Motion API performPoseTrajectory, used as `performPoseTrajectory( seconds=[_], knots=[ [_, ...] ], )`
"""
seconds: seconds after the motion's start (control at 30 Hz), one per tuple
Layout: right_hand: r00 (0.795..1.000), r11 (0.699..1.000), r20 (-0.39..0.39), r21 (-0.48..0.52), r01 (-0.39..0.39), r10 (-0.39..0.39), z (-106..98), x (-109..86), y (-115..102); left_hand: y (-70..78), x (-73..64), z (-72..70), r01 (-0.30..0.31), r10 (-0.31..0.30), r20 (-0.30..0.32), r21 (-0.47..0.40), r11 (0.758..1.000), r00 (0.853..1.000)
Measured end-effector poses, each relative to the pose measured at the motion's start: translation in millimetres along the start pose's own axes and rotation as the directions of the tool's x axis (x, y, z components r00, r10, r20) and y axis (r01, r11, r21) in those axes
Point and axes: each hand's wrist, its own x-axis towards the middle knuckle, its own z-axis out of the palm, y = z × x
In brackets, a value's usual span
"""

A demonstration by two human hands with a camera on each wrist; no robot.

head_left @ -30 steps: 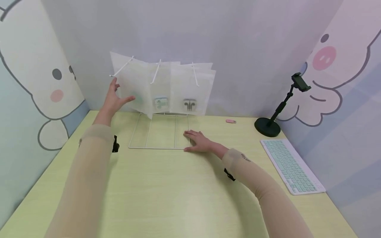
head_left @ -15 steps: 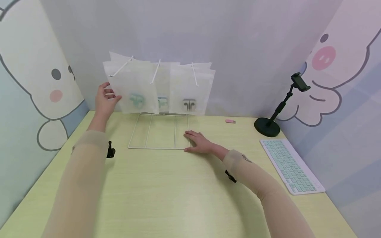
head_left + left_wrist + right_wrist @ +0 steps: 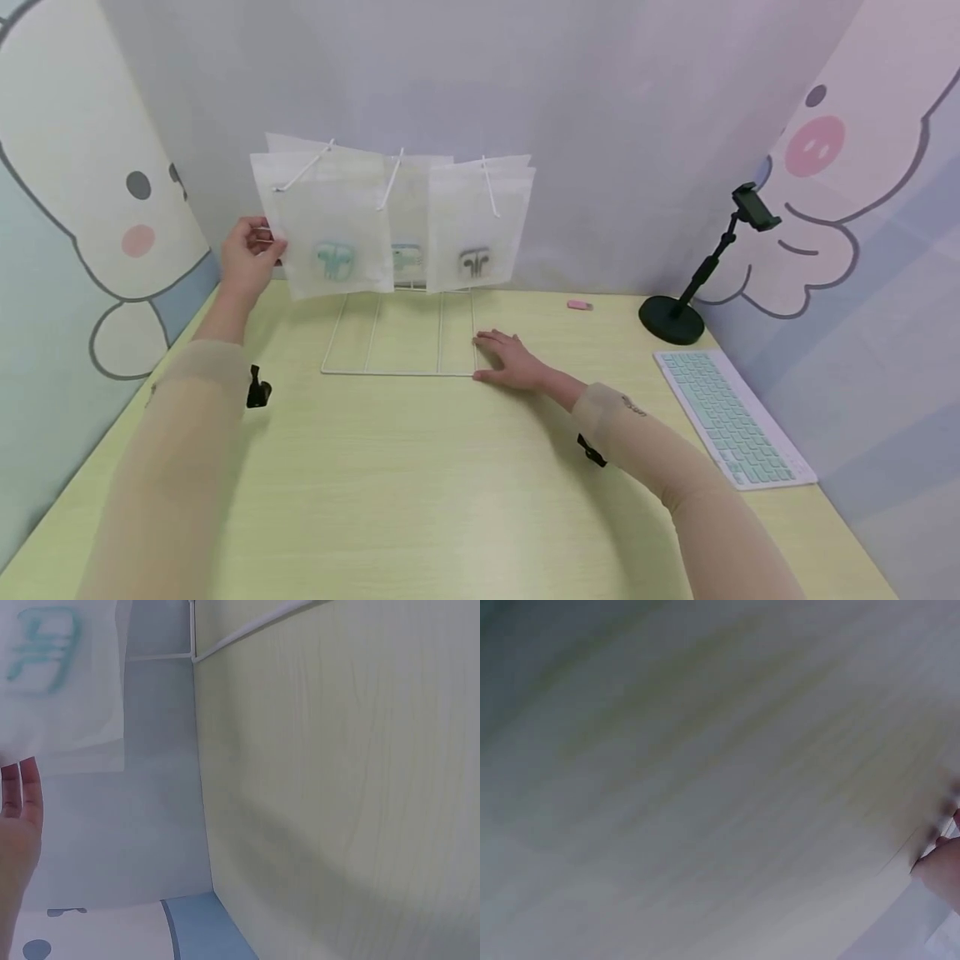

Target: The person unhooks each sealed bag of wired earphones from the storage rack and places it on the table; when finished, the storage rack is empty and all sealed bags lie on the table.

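White translucent bags hang from hooks of a white wire rack point(image 3: 397, 374). The front left bag point(image 3: 322, 200) shows mint-coloured earphones in a case point(image 3: 334, 261). At this bag's left edge, my left hand point(image 3: 246, 260) pinches it with the thumb in front; in the left wrist view fingertips point(image 3: 28, 769) meet the bag's edge. The middle bag point(image 3: 412, 200) partly hides behind the left one. Dark earphones point(image 3: 474, 262) show through the right bag point(image 3: 480, 208). My right hand point(image 3: 512, 361) rests, fingers extended, on the right side of the rack's base.
A pink USB stick point(image 3: 579, 306) lies on the table point(image 3: 405, 492) right of the rack. Farther right stand a black phone holder point(image 3: 672, 320) and a white keyboard with mint keys point(image 3: 731, 417). Printed panels point(image 3: 885, 208) wall in the sides.
The front left bag has swung flat to face me, then shifted slightly left. My left hand has moved left and down along with its edge. The right hand stays on the rack.
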Motion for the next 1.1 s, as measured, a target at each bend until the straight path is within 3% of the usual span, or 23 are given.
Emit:
performPoseTrajectory(
  seconds=[0.13,0.4,0.5,0.77,1.1],
  knots=[
    [0.999,0.999,-0.001,-0.006,-0.032,0.032,-2.9,-3.7,-3.3,0.5,-4.0,-4.2,-0.012,0.014,0.03,-0.072,0.997,0.999],
    [0.999,0.999,0.027,-0.005,-0.045,0.046,-7.9,-1.4,-3.8,9.9,-18.1,-16.1,-0.077,0.079,0.048,-0.038,0.996,0.996],
    [0.999,0.999,0.027,0.0,-0.036,0.036,-8.5,0.9,-1.7,17.1,-25.4,-19.6,-0.103,0.104,0.061,-0.004,0.995,0.993],
    [0.998,0.999,0.041,0.011,-0.049,0.049,-9.6,1.0,-1.0,42.0,-45.9,-21.0,-0.181,0.183,0.092,-0.024,0.983,0.979],
    [0.998,0.999,0.038,-0.01,-0.052,0.052,-8.7,2.2,-3.5,65.3,-70.6,-25.2,-0.185,0.183,0.115,0.005,0.983,0.976]
  ],
)
